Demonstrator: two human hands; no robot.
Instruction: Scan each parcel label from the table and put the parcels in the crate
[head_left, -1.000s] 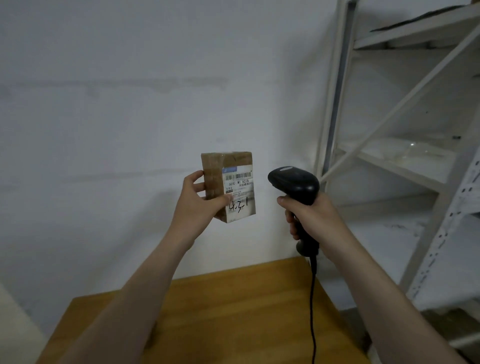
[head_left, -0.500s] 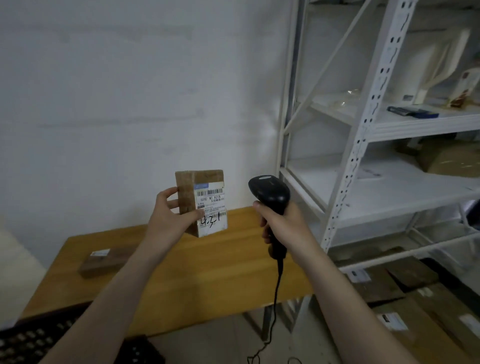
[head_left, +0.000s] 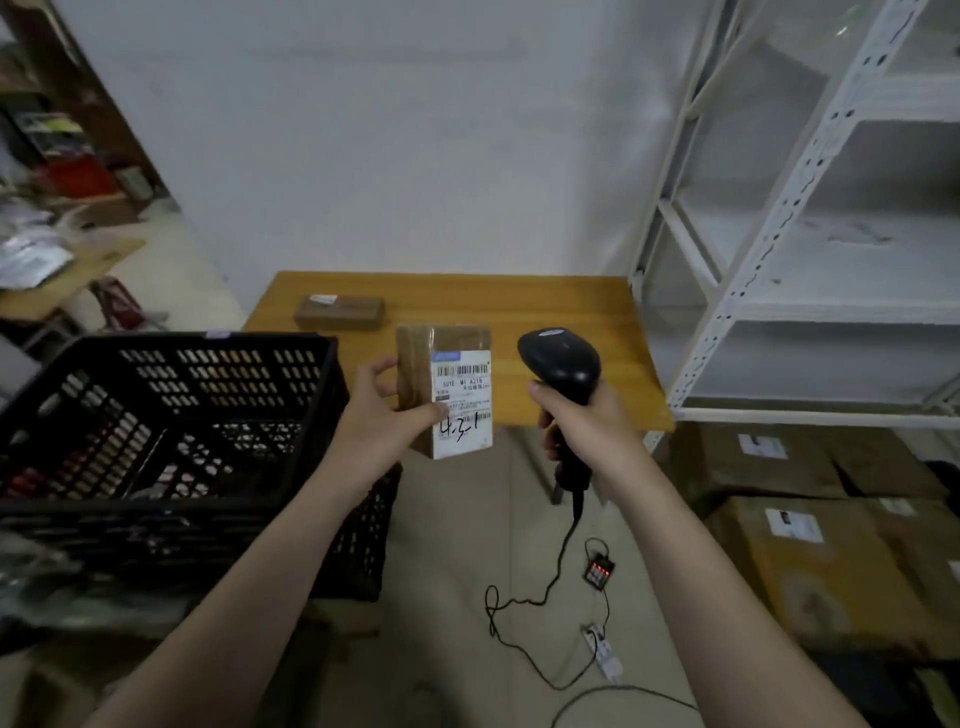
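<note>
My left hand (head_left: 382, 423) grips a small brown parcel (head_left: 415, 364) upright in the air, its white barcode label facing me. To its right my right hand (head_left: 587, 426) is closed around the handle of a black barcode scanner (head_left: 561, 358), whose head sits beside the label. A second brown parcel (head_left: 340, 313) lies flat at the back left of the wooden table (head_left: 561, 306). The black slatted crate (head_left: 171, 421) stands at the left, just under my left forearm.
A white metal shelf rack (head_left: 779, 249) stands right of the table. Cardboard boxes (head_left: 810, 561) lie on the floor beneath it. The scanner cable (head_left: 545, 592) runs down across the floor to a small device with red lights. Cluttered shelves fill the far left.
The view has tilted down and swung left, bringing the crate, table and floor into sight. Both hands keep the parcel and scanner side by side, held the same way.
</note>
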